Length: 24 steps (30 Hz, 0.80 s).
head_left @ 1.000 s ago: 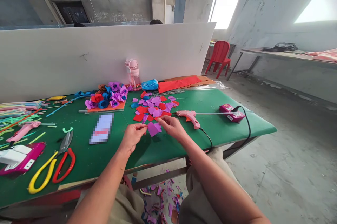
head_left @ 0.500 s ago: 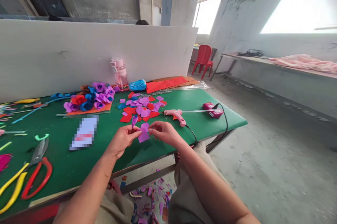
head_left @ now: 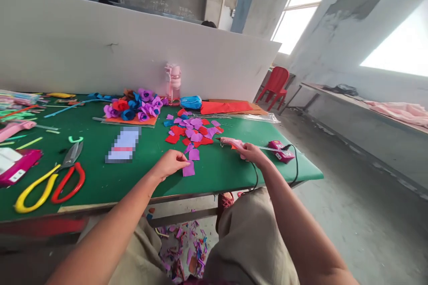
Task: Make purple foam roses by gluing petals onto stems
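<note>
Pinching a flat purple square (head_left: 188,170) mid-frame between left fingers (head_left: 182,158). Gripping a pink glue gun (head_left: 230,142) centre-right with curled right fingers (head_left: 248,148).

Bare green tabletop (head_left: 214,171) lies open between the near purple square (head_left: 189,170) and the glue gun (head_left: 230,142); coloured pieces (head_left: 195,134) obstruct farther back

Daylight from right; 2 windows (head_left: 296,22) blown out; lower left dim, blurred.

The hands (head_left: 170,163) hold purple paper (head_left: 189,169) and a pink glue gun (head_left: 231,142).
</note>
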### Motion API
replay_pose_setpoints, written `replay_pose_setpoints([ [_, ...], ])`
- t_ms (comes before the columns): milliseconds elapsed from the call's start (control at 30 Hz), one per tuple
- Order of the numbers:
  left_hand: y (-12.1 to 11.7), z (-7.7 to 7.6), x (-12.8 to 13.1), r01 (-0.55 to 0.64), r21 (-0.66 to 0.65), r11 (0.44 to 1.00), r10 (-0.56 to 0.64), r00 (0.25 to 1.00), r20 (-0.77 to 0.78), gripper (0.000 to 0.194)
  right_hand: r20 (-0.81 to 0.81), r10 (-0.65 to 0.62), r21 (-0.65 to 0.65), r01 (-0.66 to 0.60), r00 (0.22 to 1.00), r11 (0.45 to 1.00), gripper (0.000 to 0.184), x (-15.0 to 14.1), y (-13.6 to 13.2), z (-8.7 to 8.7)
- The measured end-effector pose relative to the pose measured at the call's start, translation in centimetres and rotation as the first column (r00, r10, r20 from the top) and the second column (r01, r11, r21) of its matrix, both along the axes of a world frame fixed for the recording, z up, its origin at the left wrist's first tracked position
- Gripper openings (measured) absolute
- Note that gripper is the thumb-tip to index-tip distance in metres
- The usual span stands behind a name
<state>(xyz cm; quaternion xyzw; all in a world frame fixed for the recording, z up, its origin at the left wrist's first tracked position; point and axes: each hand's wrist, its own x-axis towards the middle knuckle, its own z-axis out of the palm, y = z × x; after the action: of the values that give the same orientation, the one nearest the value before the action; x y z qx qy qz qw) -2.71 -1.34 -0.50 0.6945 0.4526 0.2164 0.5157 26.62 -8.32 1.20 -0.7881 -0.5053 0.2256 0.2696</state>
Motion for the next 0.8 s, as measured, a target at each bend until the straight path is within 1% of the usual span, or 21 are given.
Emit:
replay_pose_setpoints([
  [33,0.0,0.0,-0.1,-0.002,-0.012,1.000,0.002,1.000,0.008,0.027,-0.135,-0.037,0.060,0.045,0.990,0.997,0.030,-0.2,-0.2,0.1],
  [100,0.1,0.0,-0.2,-0.003,-0.032,0.999,0.003,1.000,0.022,0.024,-0.346,-0.070,0.151,0.129,0.936,0.980,0.029,-0.7,-1.0,0.5],
  [133,0.1,-0.1,-0.2,-0.001,-0.037,0.999,0.002,1.000,0.025,0.023,-0.457,-0.057,0.214,0.172,0.888,0.962,0.029,-1.0,-1.5,0.7],
  [167,0.1,-0.1,-0.3,0.001,-0.037,0.999,0.000,1.000,0.029,0.022,-0.559,-0.016,0.260,0.194,0.829,0.946,0.029,-1.5,-2.1,0.9],
  [200,0.1,-0.1,-0.3,0.004,-0.034,0.999,-0.003,1.000,0.031,0.021,-0.646,0.048,0.289,0.185,0.762,0.939,0.029,-2.0,-2.6,1.2],
  [233,0.0,-0.2,-0.3,0.007,-0.026,1.000,-0.007,1.000,0.031,0.021,-0.707,0.117,0.297,0.143,0.697,0.944,0.029,-2.6,-3.2,1.4],
  [300,0.0,-0.2,-0.3,0.012,0.006,1.000,-0.012,1.000,0.003,0.019,-0.771,0.213,0.288,0.030,0.600,0.957,0.033,-3.9,-4.0,1.8],
  [333,0.0,-0.2,-0.3,0.014,0.034,0.999,-0.013,0.999,-0.030,0.018,-0.785,0.235,0.281,-0.008,0.573,0.960,0.036,-4.6,-4.2,1.9],
  [400,0.0,-0.1,-0.4,0.022,0.114,0.993,-0.010,0.994,-0.109,0.015,-0.794,0.259,0.274,-0.055,0.550,0.960,0.038,-5.9,-4.6,2.1],
  [467,0.0,-0.1,-0.5,0.040,0.194,0.980,-0.006,0.985,-0.170,0.012,-0.780,0.276,0.265,-0.103,0.561,0.959,0.036,-6.9,-4.8,2.4],
  [500,0.0,-0.1,-0.5,0.049,0.222,0.974,-0.007,0.982,-0.186,0.011,-0.761,0.281,0.254,-0.130,0.585,0.958,0.035,-7.3,-4.9,2.6],
  [567,0.1,-0.1,-0.5,0.064,0.247,0.967,-0.011,0.977,-0.212,0.011,-0.688,0.277,0.211,-0.180,0.671,0.961,0.036,-7.9,-5.2,3.2],
  [667,0.2,-0.1,-0.4,0.072,0.245,0.967,-0.012,0.971,-0.239,0.012,-0.513,0.272,0.130,-0.240,0.814,0.962,0.043,-8.4,-5.5,4.0],
  [733,0.1,0.0,-0.4,0.073,0.243,0.967,-0.012,0.970,-0.244,0.013,-0.394,0.301,0.083,-0.293,0.868,0.953,0.044,-8.8,-5.7,4.2],
  [800,0.0,0.1,-0.4,0.075,0.246,0.966,-0.013,0.970,-0.243,0.014,-0.298,0.347,0.039,-0.352,0.889,0.935,0.042,-9.1,-5.9,4.3],
])
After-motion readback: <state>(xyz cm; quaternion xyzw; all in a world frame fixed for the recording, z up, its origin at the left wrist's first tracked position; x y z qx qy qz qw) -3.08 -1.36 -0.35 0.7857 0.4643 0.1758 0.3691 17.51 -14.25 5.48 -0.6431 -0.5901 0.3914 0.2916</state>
